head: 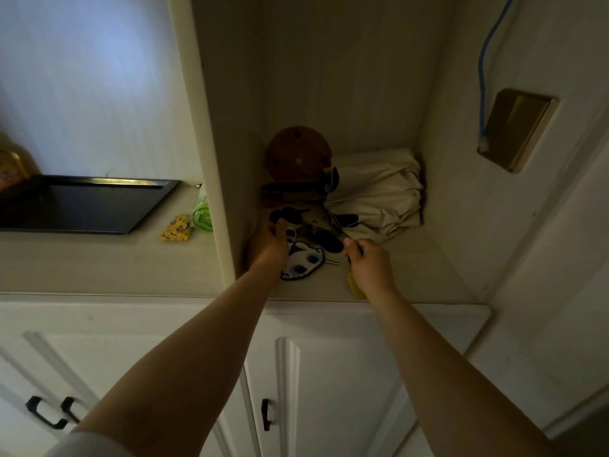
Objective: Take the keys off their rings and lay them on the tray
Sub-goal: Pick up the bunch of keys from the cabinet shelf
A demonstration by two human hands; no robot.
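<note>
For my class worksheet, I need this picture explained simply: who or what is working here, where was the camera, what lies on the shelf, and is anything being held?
No machine is at work: these are a person's two bare arms, filmed by one wide-angle camera worn on the head, looking forward and down.

Both hands reach into a cream-coloured alcove shelf. A dim pile of keys and dark fobs lies there, with a flat black-and-white animal-face keychain in front. Behind are a round brown disc and a folded cream cloth bundle.

The left hand rests on the pile; what it grips is hidden. The right hand is closed around something small, with a yellow tag hanging below it.

The flat black rectangular tray sits on the counter to the left, with no keys on it.
</note>
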